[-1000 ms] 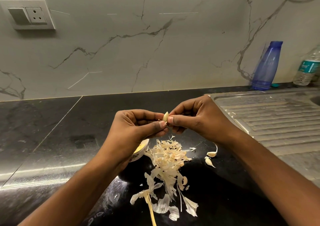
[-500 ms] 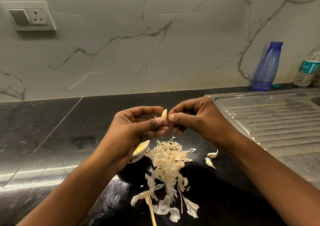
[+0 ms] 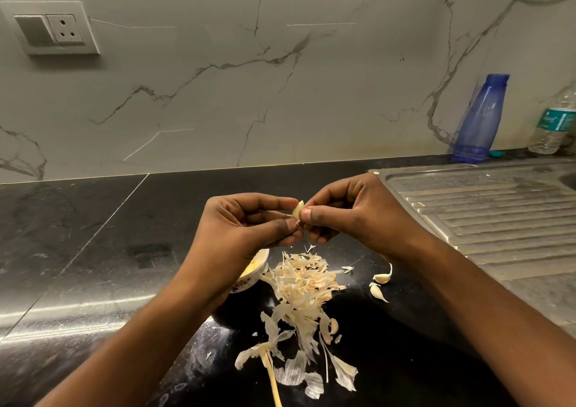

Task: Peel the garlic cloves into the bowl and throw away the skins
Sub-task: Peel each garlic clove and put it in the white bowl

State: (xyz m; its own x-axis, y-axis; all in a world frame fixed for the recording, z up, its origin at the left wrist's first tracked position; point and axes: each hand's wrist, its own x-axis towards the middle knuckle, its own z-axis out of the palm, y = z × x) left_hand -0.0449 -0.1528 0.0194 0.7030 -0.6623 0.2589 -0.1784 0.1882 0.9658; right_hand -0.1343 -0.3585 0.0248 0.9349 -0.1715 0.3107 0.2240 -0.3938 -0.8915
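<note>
Both hands are pinching one garlic clove [image 3: 297,209] in the air above the counter [image 3: 131,226]: left hand [image 3: 246,229] takes its left side with thumb and forefinger, right hand [image 3: 352,213] takes the right, fingertips nearly meeting. The clove's long axis stands close to upright, pointed tip toward 1 o'clock, fat end buried between my thumbs. My worry is it's a fingertip-only hold on something slick, so if I dig a nail in too hard it probably pops out into the skin pile [image 3: 304,285] at 6 o'clock instead of the bowl [image 3: 263,261], at 7 o'clock, half hidden under my left wrist. Flakes could drift in there too. Two unpeeled cloves [image 3: 381,278] lie at 4 o'clock.
</note>
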